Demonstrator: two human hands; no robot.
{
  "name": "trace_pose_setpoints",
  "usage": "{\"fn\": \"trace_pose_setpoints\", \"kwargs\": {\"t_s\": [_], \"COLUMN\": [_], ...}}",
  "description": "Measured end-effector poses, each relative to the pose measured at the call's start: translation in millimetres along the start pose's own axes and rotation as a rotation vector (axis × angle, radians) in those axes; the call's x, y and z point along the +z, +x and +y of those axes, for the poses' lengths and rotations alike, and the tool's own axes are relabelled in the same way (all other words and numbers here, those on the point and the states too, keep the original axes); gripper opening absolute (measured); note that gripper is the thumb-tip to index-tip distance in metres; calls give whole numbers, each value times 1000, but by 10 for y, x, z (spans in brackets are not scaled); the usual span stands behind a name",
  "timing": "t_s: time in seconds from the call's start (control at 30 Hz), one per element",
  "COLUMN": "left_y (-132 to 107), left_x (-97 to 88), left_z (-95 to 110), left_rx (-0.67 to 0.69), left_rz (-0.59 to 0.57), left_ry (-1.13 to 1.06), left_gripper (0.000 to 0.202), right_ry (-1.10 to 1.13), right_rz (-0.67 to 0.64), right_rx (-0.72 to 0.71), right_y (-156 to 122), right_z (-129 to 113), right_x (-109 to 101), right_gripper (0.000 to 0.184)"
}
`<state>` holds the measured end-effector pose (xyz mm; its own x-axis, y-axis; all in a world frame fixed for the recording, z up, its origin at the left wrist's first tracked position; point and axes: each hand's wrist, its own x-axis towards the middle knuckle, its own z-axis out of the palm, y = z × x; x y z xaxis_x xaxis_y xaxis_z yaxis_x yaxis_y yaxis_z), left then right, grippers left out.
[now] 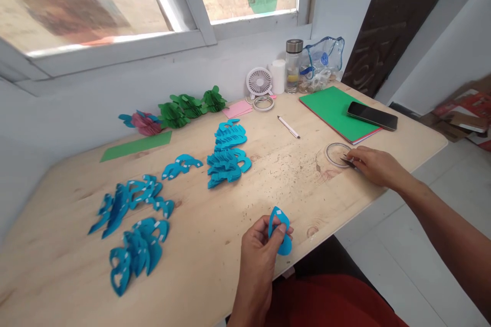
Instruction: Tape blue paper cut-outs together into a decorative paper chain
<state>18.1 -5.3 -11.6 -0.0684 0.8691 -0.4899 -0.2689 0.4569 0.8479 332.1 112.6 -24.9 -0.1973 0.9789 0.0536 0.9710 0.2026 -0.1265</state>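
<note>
My left hand [263,245] pinches a blue paper cutout [284,249] between thumb and fingers near the table's front edge. A small white square sits near the cutout's upper tip. Over to the right, my right hand [370,164] grips dark tweezers [350,163], their points over a roll of tape [328,156] lying flat. Several blue cutouts with white squares [143,248] lie in loose groups on the left. Stacked, folded blue cutouts [226,166] stand mid-table.
A white pen [288,126] lies behind the tape. Green sheets [330,107] carry a phone [372,115] at the right. Along the wall stand green paper shapes [187,107], a small fan [259,82], another tape roll [263,103] and a glass bottle [293,69]. Crumbs litter the wooden table [199,265].
</note>
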Motion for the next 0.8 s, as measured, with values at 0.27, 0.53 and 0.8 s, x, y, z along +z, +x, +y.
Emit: {"fn": "trace_pose_setpoints", "kwargs": {"t_s": [0.27, 0.53, 0.8], "left_y": [21, 1, 4], "left_x": [-11, -11, 4], "left_z": [-25, -13, -23], "left_rx": [3, -9, -10], "left_rz": [9, 9, 1], "left_ry": [9, -4, -27], "left_gripper": [14, 14, 14], "right_ry": [-12, -27, 142], "right_rz": [-33, -5, 108], "right_rx": [-29, 8, 12], "right_y": [15, -13, -118], "right_z": [2, 6, -158], "right_x": [-25, -17, -141], "right_gripper": [21, 19, 13]}}
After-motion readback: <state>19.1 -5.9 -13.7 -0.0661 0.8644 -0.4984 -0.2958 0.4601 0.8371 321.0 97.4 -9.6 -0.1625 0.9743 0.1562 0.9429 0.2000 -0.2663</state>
